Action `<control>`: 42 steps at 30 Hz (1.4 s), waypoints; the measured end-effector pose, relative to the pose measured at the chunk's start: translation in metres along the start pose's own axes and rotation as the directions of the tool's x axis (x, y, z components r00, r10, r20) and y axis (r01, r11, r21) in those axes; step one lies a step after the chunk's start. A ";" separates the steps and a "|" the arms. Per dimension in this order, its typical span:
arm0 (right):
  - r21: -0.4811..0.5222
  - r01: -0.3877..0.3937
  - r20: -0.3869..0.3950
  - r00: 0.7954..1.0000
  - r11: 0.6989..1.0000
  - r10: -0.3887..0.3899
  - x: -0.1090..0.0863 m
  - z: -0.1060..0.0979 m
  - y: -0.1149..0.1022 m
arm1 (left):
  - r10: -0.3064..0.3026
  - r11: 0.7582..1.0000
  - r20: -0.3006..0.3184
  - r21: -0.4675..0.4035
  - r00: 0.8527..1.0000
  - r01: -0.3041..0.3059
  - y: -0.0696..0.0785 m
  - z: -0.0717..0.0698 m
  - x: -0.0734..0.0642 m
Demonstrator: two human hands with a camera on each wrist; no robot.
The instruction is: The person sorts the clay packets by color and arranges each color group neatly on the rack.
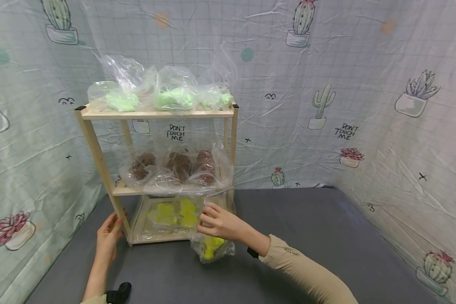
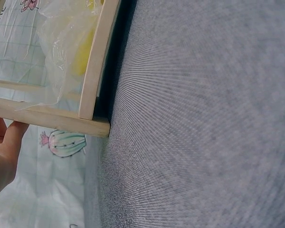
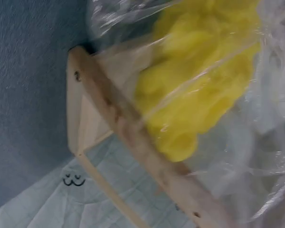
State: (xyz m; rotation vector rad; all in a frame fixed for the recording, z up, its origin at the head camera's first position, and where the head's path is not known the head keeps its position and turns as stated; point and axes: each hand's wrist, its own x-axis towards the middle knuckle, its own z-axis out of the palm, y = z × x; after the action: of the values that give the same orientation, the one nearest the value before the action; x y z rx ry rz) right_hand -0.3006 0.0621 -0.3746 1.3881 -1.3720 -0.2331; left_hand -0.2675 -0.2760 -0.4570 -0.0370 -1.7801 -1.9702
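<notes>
My right hand [image 1: 221, 221] pinches the top of a clear plastic bag [image 1: 213, 248] with a lumpy yellow thing inside. It hangs at the front right of the wooden shelf rack [image 1: 159, 114], before the bottom shelf. In the right wrist view the yellow contents [image 3: 199, 80] fill the upper right, close to a wooden post [image 3: 128, 128]; the hand itself is out of that view. At the rack's front left post [image 1: 105, 173], my left hand [image 1: 107, 236] holds the wood low down, as the left wrist view also shows with the fingers [image 2: 12, 137] against it.
Two bags with yellow contents [image 1: 188, 213] lie on the bottom shelf. Bags with brown round things [image 1: 179, 165] fill the middle shelf, and bags with light green contents [image 1: 175, 99] stand on top. A dark grey table [image 1: 308, 245] lies beneath; cactus-print sheeting [image 1: 349, 63] hangs around.
</notes>
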 end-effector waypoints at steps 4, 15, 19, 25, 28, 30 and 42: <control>0.032 -0.001 0.117 0.993 1.000 -0.002 -0.010 0.023 -0.006 | -0.013 1.000 -0.003 0.026 1.000 0.014 -0.001 -0.001 0.000; -0.009 -0.064 0.326 0.943 0.998 0.064 -0.019 0.040 0.010 | -0.050 0.997 -0.022 0.061 0.999 0.051 0.001 0.000 0.002; -0.075 -0.016 0.258 0.966 0.997 0.034 -0.015 0.035 0.012 | -0.056 0.996 -0.032 0.064 0.998 0.058 0.001 0.001 0.003; -0.087 0.048 0.186 0.982 0.995 -0.031 -0.023 0.040 0.005 | -0.069 0.995 -0.044 0.075 0.997 0.072 0.002 0.002 0.003; -0.019 0.048 0.238 0.970 0.999 -0.042 -0.034 0.046 -0.006 | -0.071 0.994 -0.048 0.075 0.996 0.074 0.002 0.002 0.003; 0.054 0.014 0.269 0.963 0.998 -0.028 -0.040 0.048 -0.013 | -0.069 0.995 -0.043 0.069 0.997 0.072 0.002 0.002 0.003; 0.158 -0.125 0.583 0.812 0.979 0.010 -0.062 0.030 -0.044 | -0.030 0.999 -0.015 0.017 0.999 0.030 0.000 0.001 0.001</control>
State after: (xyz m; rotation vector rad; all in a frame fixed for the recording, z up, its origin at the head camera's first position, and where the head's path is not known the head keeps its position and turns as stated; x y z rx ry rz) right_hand -0.3173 0.0824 -0.4515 1.4847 -1.9923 -0.5248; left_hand -0.2688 -0.2754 -0.4563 0.0107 -1.7979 -1.9706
